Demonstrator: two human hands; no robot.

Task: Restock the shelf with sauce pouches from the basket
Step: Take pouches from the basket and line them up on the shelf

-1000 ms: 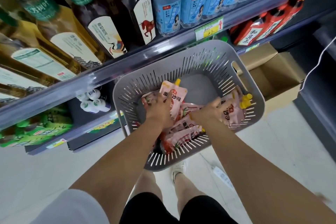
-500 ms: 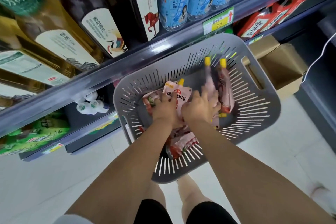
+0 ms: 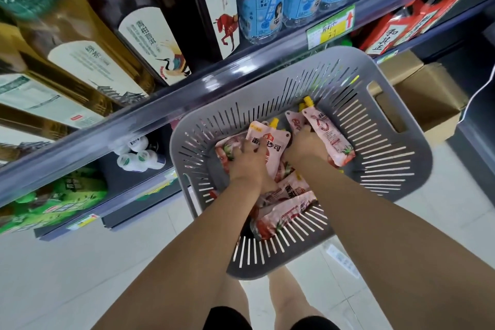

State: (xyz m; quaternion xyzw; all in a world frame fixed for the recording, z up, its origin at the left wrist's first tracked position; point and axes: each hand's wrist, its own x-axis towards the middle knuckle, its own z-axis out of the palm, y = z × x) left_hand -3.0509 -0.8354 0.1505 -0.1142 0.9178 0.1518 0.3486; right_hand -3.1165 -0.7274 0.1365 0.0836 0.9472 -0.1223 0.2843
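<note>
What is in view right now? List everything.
basket: one, grey, centre.
sauce pouches: several, pink, yellow caps, in basket.
tea bottles: several, dark and amber, upper shelf left.
water bottles: several, blue labels, upper shelf right.
price tag: one, green-yellow, shelf edge.
red packs: several, red, lower shelf right.
white bottles: few, white, lower shelf beside basket.
green packs: several, green, lower shelf left.
cardboard box: one, brown, right of basket.
left hand: one, in basket, fingers curled on a pouch.
right hand: one, in basket, gripping pouches.
</note>
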